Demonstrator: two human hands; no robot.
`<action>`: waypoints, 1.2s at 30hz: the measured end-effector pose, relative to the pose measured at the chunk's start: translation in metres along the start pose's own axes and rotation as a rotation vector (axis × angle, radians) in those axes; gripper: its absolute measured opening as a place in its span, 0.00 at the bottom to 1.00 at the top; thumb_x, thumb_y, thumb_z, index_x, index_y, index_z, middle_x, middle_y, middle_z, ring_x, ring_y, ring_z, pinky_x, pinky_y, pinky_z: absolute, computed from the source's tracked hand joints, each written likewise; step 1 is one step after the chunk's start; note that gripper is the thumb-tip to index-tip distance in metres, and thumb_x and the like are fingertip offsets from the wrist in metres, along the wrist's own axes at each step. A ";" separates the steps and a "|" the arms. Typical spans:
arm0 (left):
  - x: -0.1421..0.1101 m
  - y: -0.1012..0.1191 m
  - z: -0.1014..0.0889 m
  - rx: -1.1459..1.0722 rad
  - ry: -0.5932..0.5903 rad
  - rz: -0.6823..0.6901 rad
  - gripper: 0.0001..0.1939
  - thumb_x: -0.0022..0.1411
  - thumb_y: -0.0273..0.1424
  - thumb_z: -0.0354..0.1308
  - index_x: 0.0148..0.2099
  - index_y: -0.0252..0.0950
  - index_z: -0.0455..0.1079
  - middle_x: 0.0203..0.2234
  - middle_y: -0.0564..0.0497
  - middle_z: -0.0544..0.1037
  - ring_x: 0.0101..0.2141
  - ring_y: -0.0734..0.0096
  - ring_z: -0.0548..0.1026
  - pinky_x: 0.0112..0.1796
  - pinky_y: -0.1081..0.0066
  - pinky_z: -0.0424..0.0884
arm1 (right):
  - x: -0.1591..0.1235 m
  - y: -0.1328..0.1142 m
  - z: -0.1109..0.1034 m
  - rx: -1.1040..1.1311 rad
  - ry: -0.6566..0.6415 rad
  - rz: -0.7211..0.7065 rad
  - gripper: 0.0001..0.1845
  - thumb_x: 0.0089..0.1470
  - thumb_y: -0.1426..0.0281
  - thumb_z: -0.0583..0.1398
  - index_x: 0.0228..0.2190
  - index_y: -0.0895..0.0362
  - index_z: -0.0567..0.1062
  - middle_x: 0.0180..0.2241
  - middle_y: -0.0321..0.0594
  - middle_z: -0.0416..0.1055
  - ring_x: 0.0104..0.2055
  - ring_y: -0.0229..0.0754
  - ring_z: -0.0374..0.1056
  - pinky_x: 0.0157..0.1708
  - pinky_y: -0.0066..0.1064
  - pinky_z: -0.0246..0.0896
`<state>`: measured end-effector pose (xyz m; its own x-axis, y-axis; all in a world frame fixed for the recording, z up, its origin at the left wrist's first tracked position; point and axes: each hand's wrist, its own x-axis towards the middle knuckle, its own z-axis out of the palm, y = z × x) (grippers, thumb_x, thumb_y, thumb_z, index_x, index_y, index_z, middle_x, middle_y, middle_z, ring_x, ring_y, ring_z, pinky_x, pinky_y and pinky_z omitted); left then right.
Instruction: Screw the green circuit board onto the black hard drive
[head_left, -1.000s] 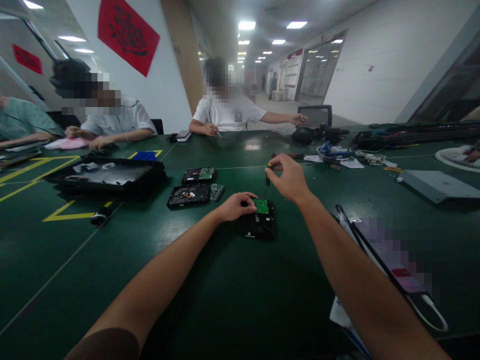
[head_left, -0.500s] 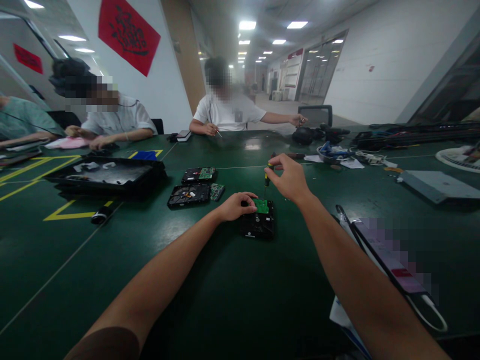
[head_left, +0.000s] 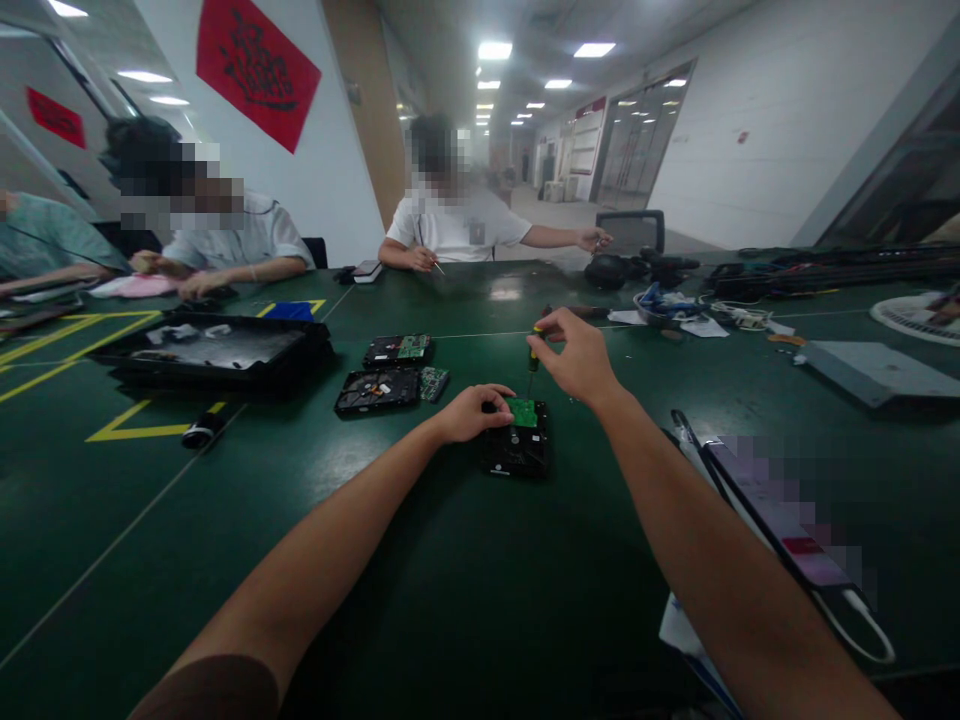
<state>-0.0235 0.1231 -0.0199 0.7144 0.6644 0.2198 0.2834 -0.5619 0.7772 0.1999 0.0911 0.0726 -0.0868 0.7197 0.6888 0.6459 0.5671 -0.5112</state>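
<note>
Little moved: screwdriver (head_left: pixel 533 356), perhaps slightly turned, grasped in fingers of right hand (head_left: pixel 579 352). Hard drive (head_left: pixel 517 458), on counter (head_left: pixel 420 600); left hand (head_left: pixel 469 414) fingers against it, grip unclear. Apparent step: screw-turning; next calls for steady pressure.

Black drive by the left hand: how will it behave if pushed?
Probably stiff: the black drive looks like a rigid block. Unlikely to roll or tip, lying flat on the green table. The green circuit board may be fragile, exposed on top below the screwdriver.
</note>
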 end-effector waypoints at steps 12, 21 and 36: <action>0.000 -0.001 0.000 0.002 0.002 0.001 0.10 0.60 0.38 0.65 0.35 0.35 0.77 0.55 0.44 0.75 0.55 0.57 0.73 0.60 0.58 0.62 | 0.001 0.001 0.000 -0.038 0.022 -0.008 0.06 0.56 0.66 0.63 0.35 0.52 0.71 0.37 0.42 0.75 0.41 0.48 0.71 0.45 0.45 0.69; 0.000 -0.001 0.000 -0.016 0.008 -0.004 0.11 0.59 0.39 0.65 0.35 0.35 0.77 0.55 0.43 0.74 0.55 0.56 0.73 0.59 0.58 0.62 | 0.001 -0.001 0.000 -0.047 0.028 -0.021 0.06 0.56 0.66 0.62 0.36 0.53 0.73 0.38 0.43 0.74 0.42 0.48 0.71 0.45 0.45 0.69; 0.000 -0.002 0.000 0.003 0.005 0.002 0.10 0.60 0.38 0.65 0.34 0.35 0.78 0.55 0.44 0.75 0.54 0.57 0.74 0.59 0.58 0.62 | 0.001 0.000 -0.001 -0.029 0.041 -0.010 0.06 0.56 0.65 0.63 0.35 0.52 0.72 0.37 0.42 0.74 0.41 0.48 0.71 0.44 0.45 0.70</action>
<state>-0.0239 0.1244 -0.0215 0.7117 0.6658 0.2240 0.2839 -0.5644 0.7752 0.2003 0.0911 0.0736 -0.0625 0.6965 0.7148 0.6668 0.5621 -0.4894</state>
